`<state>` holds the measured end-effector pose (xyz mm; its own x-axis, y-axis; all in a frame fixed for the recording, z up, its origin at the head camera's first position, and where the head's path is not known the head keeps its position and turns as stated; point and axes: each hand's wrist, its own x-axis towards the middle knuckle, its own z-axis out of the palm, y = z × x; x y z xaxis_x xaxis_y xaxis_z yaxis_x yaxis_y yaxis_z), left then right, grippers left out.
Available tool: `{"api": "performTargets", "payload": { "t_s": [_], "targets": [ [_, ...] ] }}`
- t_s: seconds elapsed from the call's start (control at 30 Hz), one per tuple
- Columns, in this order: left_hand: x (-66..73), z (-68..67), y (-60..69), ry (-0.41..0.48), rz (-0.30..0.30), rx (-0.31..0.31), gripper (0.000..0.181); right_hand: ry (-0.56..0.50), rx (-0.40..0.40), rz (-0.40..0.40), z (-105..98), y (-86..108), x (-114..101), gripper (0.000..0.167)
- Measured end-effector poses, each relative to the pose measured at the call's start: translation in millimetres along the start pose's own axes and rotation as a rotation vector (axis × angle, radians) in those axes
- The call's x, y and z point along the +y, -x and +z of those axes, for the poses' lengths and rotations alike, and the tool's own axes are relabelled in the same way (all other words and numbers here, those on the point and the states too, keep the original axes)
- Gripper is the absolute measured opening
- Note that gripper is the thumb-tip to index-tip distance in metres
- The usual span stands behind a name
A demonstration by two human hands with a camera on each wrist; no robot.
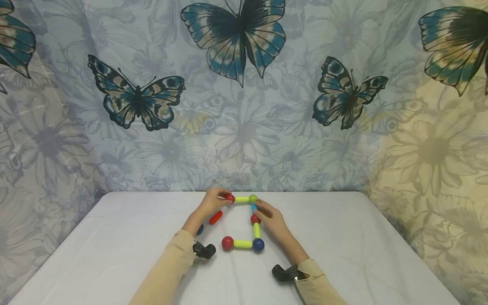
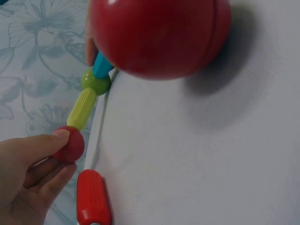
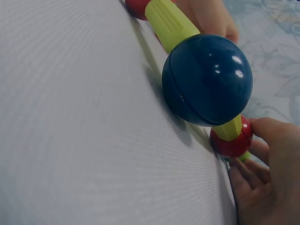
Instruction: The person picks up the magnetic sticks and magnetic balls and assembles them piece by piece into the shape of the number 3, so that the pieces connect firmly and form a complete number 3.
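A chain of magnetic balls and sticks lies on the white table. My left hand [image 1: 212, 202] pinches the red ball [image 2: 70, 144] at its far left end between thumb and fingers. From that ball a yellow-green stick [image 1: 242, 199] runs to a green ball [image 1: 253, 198]. My right hand [image 1: 271, 218] has its fingers around the light blue stick [image 1: 254, 207], with a digit touching the red ball [image 3: 232, 140] below it. Another yellow-green stick [image 1: 257, 231] joins that ball to a dark blue ball [image 3: 207, 79]. A nearer yellow-green stick [image 1: 242, 244] ends in a large red ball [image 1: 227, 243].
A loose red stick [image 1: 215, 217] lies beside the left hand. A dark blue ball [image 1: 200, 229] is partly hidden by the left forearm. Black wrist cameras [image 1: 204, 250] sit on both arms. Butterfly-patterned fabric [image 1: 244, 140] hangs behind the table [image 1: 343, 237].
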<state>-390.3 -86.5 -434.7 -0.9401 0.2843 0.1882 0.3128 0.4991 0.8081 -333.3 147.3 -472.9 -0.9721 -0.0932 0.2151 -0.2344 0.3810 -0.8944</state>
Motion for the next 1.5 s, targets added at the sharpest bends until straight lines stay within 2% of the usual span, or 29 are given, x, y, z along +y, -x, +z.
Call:
{"api": "performTargets", "payload": {
  "t_s": [0.37,0.57,0.8,0.97,1.23,1.37,1.5],
  "targets": [
    [-6.1,2.7,0.8,-0.019,0.035,0.005,0.034,0.023,0.0,-0.005,1.4,1.3,-2.9,0.038],
    [-6.2,3.8,0.8,-0.035,0.015,0.008,0.033,0.021,-0.001,-0.019,2.1,1.0,-2.5,0.038],
    [-8.3,4.7,0.8,-0.057,0.013,0.021,0.033,0.01,-0.006,0.021,1.6,0.9,-3.9,0.039],
    [-11.0,3.8,2.9,-0.049,0.005,0.016,0.035,0.008,-0.004,0.012,1.6,1.0,-2.6,0.039],
    [-17.6,-1.9,13.7,-0.036,-0.018,0.048,0.036,-0.001,-0.008,0.003,0.9,1.8,-0.8,0.041],
    [-18.8,-6.2,21.5,-0.049,-0.016,0.063,0.035,0.023,0.0,-0.056,0.2,2.6,0.8,0.044],
    [-20.1,-10.4,30.2,-0.061,0.002,0.041,0.035,0.032,0.009,-0.081,-0.2,2.5,0.9,0.045]
  ]
}}
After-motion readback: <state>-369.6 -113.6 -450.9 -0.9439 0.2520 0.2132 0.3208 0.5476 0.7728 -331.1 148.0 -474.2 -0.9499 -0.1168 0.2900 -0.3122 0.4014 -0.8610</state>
